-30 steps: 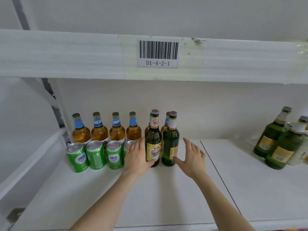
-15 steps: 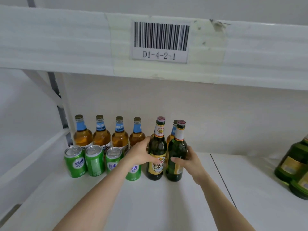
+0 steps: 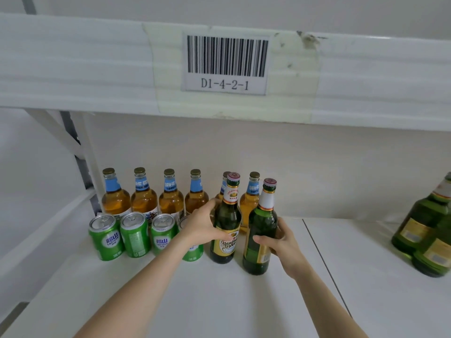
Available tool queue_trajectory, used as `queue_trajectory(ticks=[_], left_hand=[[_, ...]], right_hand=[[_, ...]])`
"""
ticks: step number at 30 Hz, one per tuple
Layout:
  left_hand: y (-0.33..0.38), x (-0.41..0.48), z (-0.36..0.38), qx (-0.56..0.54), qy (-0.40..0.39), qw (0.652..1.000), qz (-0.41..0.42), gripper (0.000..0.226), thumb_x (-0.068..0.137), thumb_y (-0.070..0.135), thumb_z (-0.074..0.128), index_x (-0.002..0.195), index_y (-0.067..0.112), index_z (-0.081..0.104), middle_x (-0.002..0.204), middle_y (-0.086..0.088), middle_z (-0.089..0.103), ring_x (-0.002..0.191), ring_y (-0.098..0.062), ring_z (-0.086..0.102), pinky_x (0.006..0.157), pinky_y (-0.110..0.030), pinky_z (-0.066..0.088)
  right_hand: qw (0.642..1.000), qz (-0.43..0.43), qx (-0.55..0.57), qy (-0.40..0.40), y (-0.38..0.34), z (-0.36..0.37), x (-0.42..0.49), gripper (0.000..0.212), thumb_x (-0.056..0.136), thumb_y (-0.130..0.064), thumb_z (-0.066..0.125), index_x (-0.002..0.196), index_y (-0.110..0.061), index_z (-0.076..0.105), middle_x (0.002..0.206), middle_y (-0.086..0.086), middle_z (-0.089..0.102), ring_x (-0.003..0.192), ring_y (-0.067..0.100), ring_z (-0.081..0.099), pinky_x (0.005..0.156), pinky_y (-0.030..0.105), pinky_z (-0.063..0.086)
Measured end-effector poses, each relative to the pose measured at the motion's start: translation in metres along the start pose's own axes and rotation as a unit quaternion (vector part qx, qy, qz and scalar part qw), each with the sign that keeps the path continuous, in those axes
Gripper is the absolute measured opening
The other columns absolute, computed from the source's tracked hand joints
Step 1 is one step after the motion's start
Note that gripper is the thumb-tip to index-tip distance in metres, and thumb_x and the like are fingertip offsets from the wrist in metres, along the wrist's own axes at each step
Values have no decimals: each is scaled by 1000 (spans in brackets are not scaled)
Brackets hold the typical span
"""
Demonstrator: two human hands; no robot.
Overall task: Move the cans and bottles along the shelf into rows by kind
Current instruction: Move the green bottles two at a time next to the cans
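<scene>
My left hand [image 3: 201, 226] grips a dark green Yanjing beer bottle [image 3: 226, 224] standing on the white shelf [image 3: 219, 301]. A second dark green bottle [image 3: 260, 242] stands just right of it and nearer to me, held by my right hand [image 3: 283, 245]. Behind them, along the back wall, runs a row of several amber bottles with blue neck labels [image 3: 144, 198]. In front of that row stand several green cans [image 3: 106, 237]; my left wrist partly hides the rightmost can [image 3: 192, 253].
More green bottles with gold labels [image 3: 424, 230] stand at the right edge of the shelf. The upper shelf's front edge with a barcode label D1-4-2-1 [image 3: 225, 64] hangs overhead. A white bracket and upright [image 3: 80, 152] bound the left side.
Both hands went from lying open beside the two green bottles to gripping them. The right bottle has come forward and to the right, apart from the left one.
</scene>
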State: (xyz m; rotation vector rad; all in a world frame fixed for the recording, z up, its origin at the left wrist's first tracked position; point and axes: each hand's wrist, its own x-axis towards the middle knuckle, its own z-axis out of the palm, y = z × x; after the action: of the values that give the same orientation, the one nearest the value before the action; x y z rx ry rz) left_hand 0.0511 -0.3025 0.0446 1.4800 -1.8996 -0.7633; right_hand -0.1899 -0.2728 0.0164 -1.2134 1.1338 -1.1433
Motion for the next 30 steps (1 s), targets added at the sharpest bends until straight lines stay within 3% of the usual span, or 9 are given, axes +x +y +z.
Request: queue_trajectory(ticks=[4,8,12,15,18,21,24,30], left_hand=[[6,-13,0,-36,0,999,10,87,52,41,93,125,40,45,120,21,61,114,-9,59,93,-33,52],[14,-32,-3,-100,-3,995,6,88,50,43,91,123,48,42,113,31,57,106,1,56,78,-15,45],[16,-61,-4,-170,-26,985,-15,76,53,38,92,106,65,45,103,40,60,95,12,58,68,-8,45],[10,-86,0,-234,-38,971,-38,78,47,40,93,113,52,53,106,27,68,99,0,65,69,-13,53],[1,-110,6,-280,-46,957,-55,84,45,37,94,121,34,58,113,9,72,105,-14,68,84,-34,57],[-5,-134,9,-311,-54,946,-78,76,47,35,93,116,30,61,106,7,74,98,-12,71,73,-27,58],[-7,-152,10,-334,-59,936,-90,72,51,31,91,116,27,61,105,5,75,93,-10,72,66,-24,57],[5,-173,13,-368,-47,923,-106,70,46,38,89,110,28,63,101,3,76,86,-12,73,60,-25,57]], right_hand=[[999,14,41,27,-2,-4,-21,69,59,-19,88,120,-23,57,106,-3,75,95,18,73,64,26,59],[994,38,81,70,1,-8,-44,58,69,-14,82,120,-24,58,101,-6,75,103,24,68,73,40,56],[987,57,104,108,5,-10,-71,49,73,-15,79,118,-24,61,107,1,74,106,27,66,79,49,56],[983,72,109,126,7,-6,-91,44,78,-15,78,119,-23,61,113,5,71,108,29,64,82,48,54],[981,86,108,135,8,2,-112,44,79,-17,77,119,-22,61,116,9,69,109,30,63,84,50,54],[979,96,109,142,8,11,-132,42,77,-21,78,116,-22,62,114,10,69,108,31,63,85,53,55],[978,100,114,143,4,17,-149,54,67,-29,80,118,-22,62,116,11,68,110,33,62,89,59,53],[980,90,119,129,-5,15,-171,60,64,-34,78,120,-23,61,116,12,67,109,33,63,86,58,55]])
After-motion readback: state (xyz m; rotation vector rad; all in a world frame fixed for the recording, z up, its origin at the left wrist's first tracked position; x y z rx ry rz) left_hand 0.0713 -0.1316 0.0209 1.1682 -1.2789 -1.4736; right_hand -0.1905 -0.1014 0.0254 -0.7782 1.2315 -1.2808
